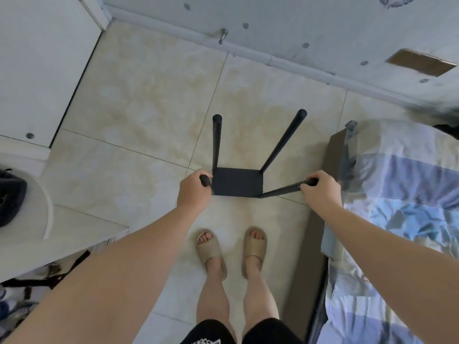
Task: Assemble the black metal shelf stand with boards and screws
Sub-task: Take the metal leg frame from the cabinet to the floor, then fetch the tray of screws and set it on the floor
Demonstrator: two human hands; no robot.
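- Nearest, black shorts [238, 333] over bare legs; beige rubber slide sandals [211, 252] side by side on pale beige glossy floor tiles [139, 120].
- Just ahead of the toes, the black metal shelf stand [238, 173], upright over the tiles, between the table on the left and the bed on the right; resting or lifted, cannot tell.
- At its base, one black square board [237, 184]; four thin black round posts rising from the corners toward the camera.
- Left hand [195, 189] closed round the top of the near-left post [205, 181]; right hand [321, 188] wrapped round the upper end of the near-right post [280, 190].
- Beyond the hands, far-left post [216, 145] and far-right post [284, 142], both untouched.
- At the right edge, bed with blue-and-white checked sheet [409, 194]; at the left, white tabletop [74, 229] with a black bag [11, 197].
- Farthest, white cabinet [37, 70] at upper left; pale grey wall [323, 33] with a small metal doorstop [223, 34] and a brown cardboard patch [419, 62].
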